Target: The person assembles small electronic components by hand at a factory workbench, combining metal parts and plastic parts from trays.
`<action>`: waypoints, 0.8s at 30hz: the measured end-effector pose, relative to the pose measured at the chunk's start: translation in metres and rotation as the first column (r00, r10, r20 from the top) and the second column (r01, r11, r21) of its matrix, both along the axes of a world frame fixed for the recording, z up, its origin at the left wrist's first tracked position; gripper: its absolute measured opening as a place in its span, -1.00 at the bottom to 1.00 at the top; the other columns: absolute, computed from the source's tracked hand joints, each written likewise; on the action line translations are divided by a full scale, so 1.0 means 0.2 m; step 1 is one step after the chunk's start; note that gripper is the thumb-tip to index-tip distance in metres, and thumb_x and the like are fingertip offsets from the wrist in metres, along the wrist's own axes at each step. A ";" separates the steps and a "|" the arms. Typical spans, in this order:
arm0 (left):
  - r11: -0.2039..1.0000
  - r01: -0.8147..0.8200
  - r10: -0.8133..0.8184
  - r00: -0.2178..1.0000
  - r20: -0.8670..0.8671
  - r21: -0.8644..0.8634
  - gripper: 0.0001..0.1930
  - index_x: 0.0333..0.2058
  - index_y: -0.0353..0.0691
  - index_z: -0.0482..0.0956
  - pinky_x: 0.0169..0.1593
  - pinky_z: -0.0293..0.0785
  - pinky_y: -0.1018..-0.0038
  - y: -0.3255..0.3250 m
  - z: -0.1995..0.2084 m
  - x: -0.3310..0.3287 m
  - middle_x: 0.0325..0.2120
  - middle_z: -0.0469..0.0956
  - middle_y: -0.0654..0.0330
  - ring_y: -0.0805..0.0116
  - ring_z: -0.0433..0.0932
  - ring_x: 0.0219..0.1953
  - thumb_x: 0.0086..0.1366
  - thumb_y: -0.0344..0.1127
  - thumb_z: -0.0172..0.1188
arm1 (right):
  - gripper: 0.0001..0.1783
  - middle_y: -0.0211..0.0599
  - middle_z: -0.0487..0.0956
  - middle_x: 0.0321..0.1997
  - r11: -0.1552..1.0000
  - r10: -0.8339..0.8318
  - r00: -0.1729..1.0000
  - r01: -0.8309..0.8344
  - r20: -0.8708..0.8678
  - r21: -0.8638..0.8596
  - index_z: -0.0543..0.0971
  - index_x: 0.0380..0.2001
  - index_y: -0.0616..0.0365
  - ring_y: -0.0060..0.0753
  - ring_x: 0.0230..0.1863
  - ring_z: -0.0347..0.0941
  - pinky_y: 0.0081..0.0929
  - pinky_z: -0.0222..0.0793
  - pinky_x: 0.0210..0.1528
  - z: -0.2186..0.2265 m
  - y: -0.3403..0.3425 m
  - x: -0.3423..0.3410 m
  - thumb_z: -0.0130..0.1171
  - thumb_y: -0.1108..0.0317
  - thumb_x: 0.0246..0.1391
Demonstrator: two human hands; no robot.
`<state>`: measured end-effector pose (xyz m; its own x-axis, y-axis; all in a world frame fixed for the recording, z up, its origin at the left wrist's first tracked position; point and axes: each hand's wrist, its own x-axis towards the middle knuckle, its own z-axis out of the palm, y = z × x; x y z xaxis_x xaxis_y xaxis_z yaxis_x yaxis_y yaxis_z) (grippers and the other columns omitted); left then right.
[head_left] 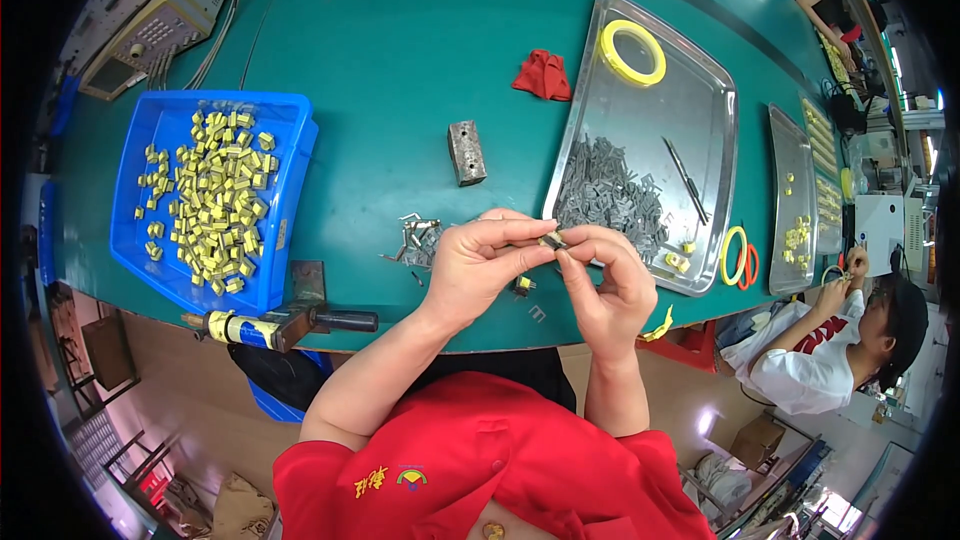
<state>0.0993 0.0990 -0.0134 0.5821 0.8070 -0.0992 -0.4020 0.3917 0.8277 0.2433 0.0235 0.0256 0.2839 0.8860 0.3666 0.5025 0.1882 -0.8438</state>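
Note:
Over the near edge of the green table, my left hand (474, 265) and my right hand (608, 285) meet with fingertips pinched together. Between them is a small yellow-and-dark component (551, 239), partly hidden by the fingers. Just below the hands, another small yellow-and-black component (522, 286) sits on the table. A little pile of thin metal clips (418, 240) lies left of my left hand. Beyond my right hand, a metal tray (690, 70) carries a heap of small grey pieces (610, 190) and a few yellow blocks (678, 262).
At the left stands a blue bin (300, 155) of yellow blocks, with a clamp-like tool (270, 328) at the table edge. A metal block (466, 153), red cloth (543, 75), tape roll (655, 60), tweezers (686, 180) and scissors (738, 258) lie about. A co-worker (820, 340) sits at the right.

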 end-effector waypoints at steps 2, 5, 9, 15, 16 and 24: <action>1.000 -0.001 0.001 1.000 0.004 0.008 -0.67 -0.08 -0.35 0.65 -0.05 0.57 0.58 0.00 0.00 0.00 -0.20 0.56 0.17 0.44 0.58 -0.16 0.16 -0.70 0.25 | -0.85 -0.06 0.58 -0.14 0.999 0.008 0.999 -0.010 -0.054 -0.032 0.53 -0.31 0.37 -0.37 -0.16 0.53 -0.51 0.49 -0.13 -0.01 0.00 0.01 0.27 0.69 0.04; 1.000 0.002 -0.002 1.000 0.006 0.019 -0.67 -0.09 -0.36 0.65 -0.06 0.57 0.59 0.00 0.01 0.00 -0.20 0.56 0.17 0.44 0.58 -0.16 0.16 -0.71 0.25 | -0.86 -0.05 0.58 -0.14 1.000 0.007 0.991 -0.006 -0.133 0.009 0.53 -0.32 0.37 -0.38 -0.16 0.53 -0.50 0.49 -0.13 -0.03 -0.01 0.01 0.26 0.69 0.04; 0.999 0.012 -0.012 1.000 0.011 0.039 -0.67 -0.08 -0.37 0.64 -0.05 0.59 0.56 0.00 0.01 0.00 -0.20 0.56 0.16 0.41 0.60 -0.17 0.17 -0.71 0.24 | -0.85 -0.04 0.58 -0.13 1.000 0.029 0.940 -0.029 -0.340 0.007 0.53 -0.32 0.37 -0.38 -0.15 0.53 -0.51 0.49 -0.13 -0.03 -0.01 0.01 0.24 0.72 0.03; 0.999 0.012 -0.011 1.000 0.028 -0.045 -0.67 -0.05 -0.39 0.61 -0.03 0.62 0.51 0.01 0.02 0.00 -0.23 0.57 0.16 0.37 0.63 -0.16 0.18 -0.71 0.22 | -0.85 0.00 0.58 -0.15 0.994 -0.053 0.899 0.087 -0.436 0.059 0.48 -0.34 0.35 -0.44 -0.29 0.55 -0.61 0.49 -0.22 -0.02 -0.01 0.00 0.18 0.75 0.07; 0.999 0.012 -0.011 1.000 0.029 -0.045 -0.67 -0.05 -0.39 0.61 -0.03 0.62 0.51 0.01 0.02 0.00 -0.23 0.57 0.16 0.37 0.63 -0.16 0.18 -0.71 0.22 | -0.85 -0.01 0.58 -0.17 0.994 -0.049 0.896 0.089 -0.442 0.069 0.46 -0.34 0.33 -0.46 -0.32 0.55 -0.63 0.48 -0.24 -0.02 -0.02 0.01 0.17 0.75 0.08; 0.997 0.020 -0.016 0.998 0.053 -0.072 -0.67 -0.06 -0.40 0.62 -0.04 0.62 0.51 0.01 0.03 0.01 -0.23 0.57 0.18 0.38 0.63 -0.18 0.18 -0.71 0.23 | -0.83 -0.10 0.58 -0.23 0.997 -0.053 0.883 0.074 -0.466 0.026 0.48 -0.27 0.34 -0.53 -0.33 0.51 -0.70 0.44 -0.30 -0.02 -0.03 -0.01 0.17 0.75 0.09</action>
